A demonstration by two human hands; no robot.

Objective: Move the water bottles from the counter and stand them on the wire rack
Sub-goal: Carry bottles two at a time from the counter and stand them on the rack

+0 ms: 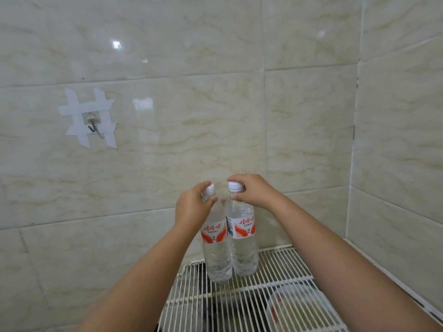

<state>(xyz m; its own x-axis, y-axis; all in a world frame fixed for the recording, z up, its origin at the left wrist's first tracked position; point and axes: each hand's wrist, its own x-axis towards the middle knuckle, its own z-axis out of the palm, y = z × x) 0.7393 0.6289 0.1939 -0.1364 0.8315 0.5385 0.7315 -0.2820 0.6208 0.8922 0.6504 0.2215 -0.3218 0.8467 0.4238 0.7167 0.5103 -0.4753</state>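
Observation:
Two clear water bottles with white caps and red-and-white labels stand side by side on the white wire rack (275, 293), close to the tiled back wall. My left hand (191, 209) grips the neck of the left bottle (215, 250), which leans slightly to the left. My right hand (254, 192) holds the right bottle (243, 245) just under its cap. The bottles touch each other at the shoulders. Their bases rest on the far part of the rack.
A clear plastic container (294, 307) lies under the rack at the lower right. A taped hook (92, 125) is stuck on the back wall at the left. A second tiled wall (395, 140) closes the corner on the right.

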